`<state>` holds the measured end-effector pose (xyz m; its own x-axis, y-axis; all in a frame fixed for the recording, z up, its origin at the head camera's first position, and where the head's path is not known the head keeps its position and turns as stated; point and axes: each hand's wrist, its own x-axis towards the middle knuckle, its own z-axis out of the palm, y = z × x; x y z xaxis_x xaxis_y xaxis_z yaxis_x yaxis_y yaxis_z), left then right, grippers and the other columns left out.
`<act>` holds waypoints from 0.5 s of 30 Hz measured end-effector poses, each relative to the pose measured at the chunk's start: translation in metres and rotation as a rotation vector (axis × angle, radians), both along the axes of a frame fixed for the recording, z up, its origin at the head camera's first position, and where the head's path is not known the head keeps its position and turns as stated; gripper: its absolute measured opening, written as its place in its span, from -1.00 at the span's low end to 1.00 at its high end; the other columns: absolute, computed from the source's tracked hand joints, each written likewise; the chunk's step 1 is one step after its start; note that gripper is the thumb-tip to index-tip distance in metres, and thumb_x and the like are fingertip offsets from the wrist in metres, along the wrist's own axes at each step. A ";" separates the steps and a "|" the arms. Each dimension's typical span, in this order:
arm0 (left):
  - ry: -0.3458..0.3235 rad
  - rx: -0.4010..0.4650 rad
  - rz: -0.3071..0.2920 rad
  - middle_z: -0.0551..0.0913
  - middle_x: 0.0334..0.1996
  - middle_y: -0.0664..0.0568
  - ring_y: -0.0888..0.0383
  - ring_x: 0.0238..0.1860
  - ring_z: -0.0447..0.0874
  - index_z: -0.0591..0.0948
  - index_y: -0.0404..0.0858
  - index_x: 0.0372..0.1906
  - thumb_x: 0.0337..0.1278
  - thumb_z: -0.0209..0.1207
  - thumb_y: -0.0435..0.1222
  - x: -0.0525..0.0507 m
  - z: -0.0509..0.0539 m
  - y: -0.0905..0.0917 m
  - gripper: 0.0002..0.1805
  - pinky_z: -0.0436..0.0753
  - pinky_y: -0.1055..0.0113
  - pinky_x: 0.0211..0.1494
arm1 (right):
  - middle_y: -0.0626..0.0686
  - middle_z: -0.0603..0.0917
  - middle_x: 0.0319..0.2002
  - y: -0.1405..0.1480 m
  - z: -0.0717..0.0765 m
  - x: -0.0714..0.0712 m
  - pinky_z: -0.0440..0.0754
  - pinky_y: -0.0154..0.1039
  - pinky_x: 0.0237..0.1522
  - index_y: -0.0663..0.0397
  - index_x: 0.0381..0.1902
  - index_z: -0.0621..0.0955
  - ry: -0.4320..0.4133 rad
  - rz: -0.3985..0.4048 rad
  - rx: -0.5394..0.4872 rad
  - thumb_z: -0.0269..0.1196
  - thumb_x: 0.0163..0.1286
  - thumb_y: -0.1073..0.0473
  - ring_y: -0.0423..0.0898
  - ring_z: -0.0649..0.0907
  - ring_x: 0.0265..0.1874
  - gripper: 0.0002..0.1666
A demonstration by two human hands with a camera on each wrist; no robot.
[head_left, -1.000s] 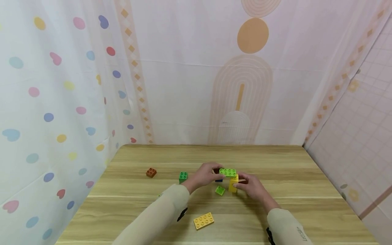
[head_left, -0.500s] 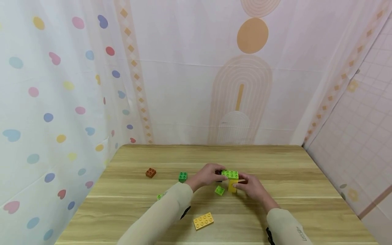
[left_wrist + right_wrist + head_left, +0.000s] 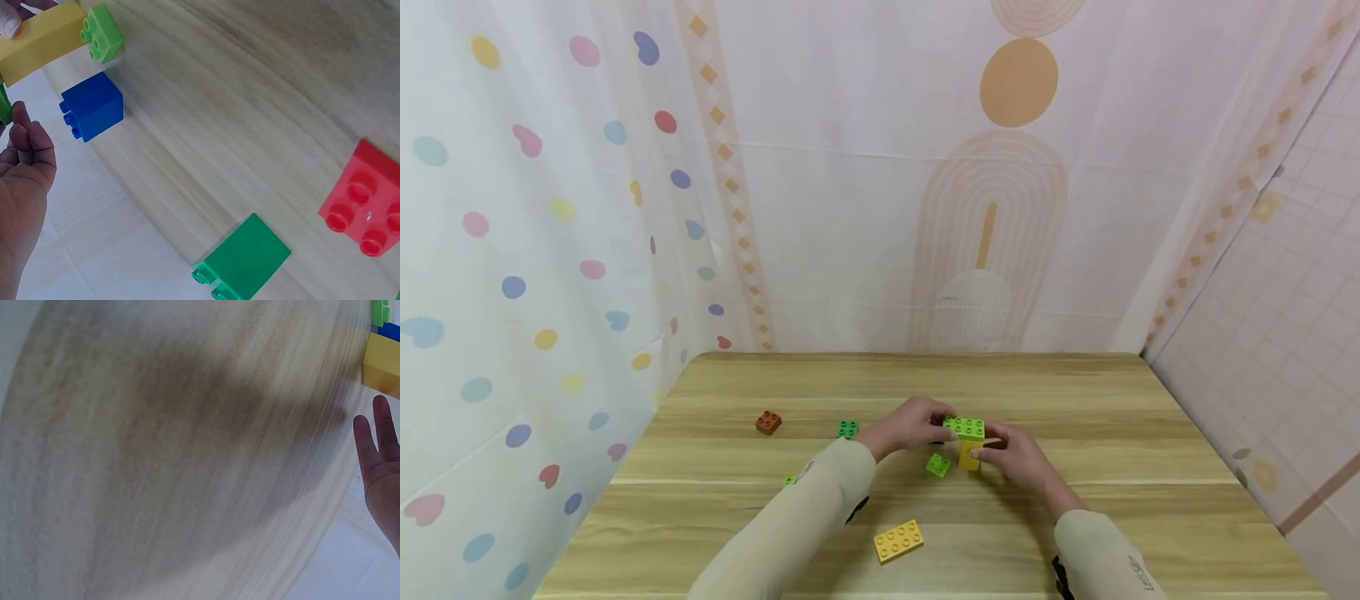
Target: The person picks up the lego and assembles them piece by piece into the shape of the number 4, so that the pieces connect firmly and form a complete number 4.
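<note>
In the head view my left hand (image 3: 908, 427) pinches a long lime brick (image 3: 964, 427) that lies across the top of a tall yellow block (image 3: 969, 456). My right hand (image 3: 1019, 458) grips this yellow block from the right, between thumb and fingers. The left wrist view shows my left hand (image 3: 26, 164) with its fingertips at the lime brick's edge (image 3: 4, 105), beside the yellow block (image 3: 44, 39). Two fingers of my right hand (image 3: 384, 472) extend straight beneath the yellow block (image 3: 382, 367) in the right wrist view. Whether the bricks are pressed fully together, I cannot tell.
A small lime brick (image 3: 937, 465) lies just left of the yellow block, with a blue brick (image 3: 97, 106) behind it. Farther left are a green brick (image 3: 847, 428), a red-brown brick (image 3: 768, 422) and another lime piece (image 3: 790, 481). A flat yellow brick (image 3: 898, 542) lies nearer.
My left hand has moved slightly right with the long lime brick, which now covers the yellow block's top. My right hand has stayed in place on the yellow block.
</note>
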<state>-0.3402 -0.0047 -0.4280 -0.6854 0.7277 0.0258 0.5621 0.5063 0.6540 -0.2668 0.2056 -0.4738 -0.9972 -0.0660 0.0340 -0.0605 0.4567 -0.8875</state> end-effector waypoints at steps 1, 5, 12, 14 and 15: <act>0.004 -0.005 -0.002 0.61 -0.35 0.17 0.28 -0.35 0.47 0.67 -0.24 0.05 0.30 0.27 -0.25 0.000 0.000 0.000 -0.72 0.50 0.40 -0.25 | 0.06 0.68 0.00 0.000 0.000 0.000 0.64 -0.08 -0.03 0.17 0.13 0.63 -0.001 -0.004 0.002 0.35 0.34 0.23 0.07 0.65 0.02 -0.59; 0.029 -0.026 -0.010 0.60 -0.36 0.17 0.28 -0.35 0.47 0.67 -0.24 0.01 0.28 0.29 -0.25 -0.001 -0.002 0.002 -0.74 0.50 0.40 -0.23 | 0.05 0.68 -0.01 0.000 0.000 0.001 0.64 -0.08 -0.03 0.16 0.13 0.64 -0.005 -0.012 0.008 0.35 0.34 0.24 0.07 0.65 0.02 -0.60; 0.097 -0.041 0.002 0.60 -0.31 0.19 0.28 -0.31 0.48 0.67 -0.22 0.00 0.26 0.30 -0.22 -0.001 -0.007 0.002 -0.73 0.50 0.40 -0.20 | 0.05 0.68 -0.01 0.001 0.002 0.001 0.63 -0.09 -0.03 0.15 0.13 0.64 -0.008 0.001 0.011 0.35 0.35 0.21 0.04 0.64 0.02 -0.60; 0.084 -0.026 0.023 0.61 -0.29 0.20 0.30 -0.30 0.49 0.66 -0.20 0.03 0.25 0.31 -0.19 0.000 -0.009 0.001 -0.70 0.51 0.41 -0.19 | 0.05 0.68 0.00 0.001 0.003 0.001 0.63 -0.09 -0.03 0.15 0.13 0.64 -0.004 0.006 0.012 0.35 0.35 0.20 0.05 0.64 0.02 -0.60; 0.072 -0.013 0.030 0.61 -0.28 0.20 0.29 -0.30 0.49 0.66 -0.19 0.04 0.25 0.32 -0.19 0.000 -0.009 0.001 -0.69 0.51 0.41 -0.19 | 0.06 0.68 0.00 0.001 0.003 0.001 0.63 -0.08 -0.03 0.16 0.13 0.63 0.000 0.011 0.012 0.34 0.36 0.20 0.05 0.64 0.02 -0.60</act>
<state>-0.3401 -0.0035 -0.4370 -0.7039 0.7072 0.0669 0.5919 0.5318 0.6057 -0.2654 0.2062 -0.4707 -0.9965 -0.0775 0.0327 -0.0653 0.4666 -0.8821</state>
